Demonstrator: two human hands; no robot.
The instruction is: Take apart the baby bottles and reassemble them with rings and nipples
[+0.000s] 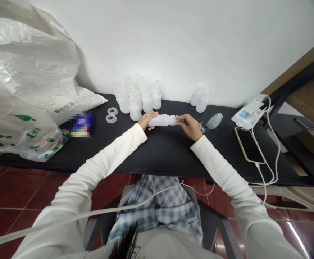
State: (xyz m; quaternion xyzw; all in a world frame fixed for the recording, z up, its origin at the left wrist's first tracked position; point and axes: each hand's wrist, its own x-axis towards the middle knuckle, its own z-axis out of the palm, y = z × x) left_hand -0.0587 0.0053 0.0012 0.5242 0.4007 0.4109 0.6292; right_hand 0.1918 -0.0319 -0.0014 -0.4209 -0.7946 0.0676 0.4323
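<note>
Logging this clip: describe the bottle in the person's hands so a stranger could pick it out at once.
On the black table, before the upright frosted baby bottles, find the left hand and right hand. The bottle between them lies sideways, held by both, unlike its standing neighbours.

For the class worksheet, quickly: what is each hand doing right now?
Left hand: closed around a frosted plastic baby bottle.
Right hand: closed on its clear end.

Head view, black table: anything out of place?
The clear cap lies on its side on the black table, apart from the upright bottles. The white bottle between the left hand and right hand lies horizontal, unlike them. Nothing looks spilled or damaged.
</note>
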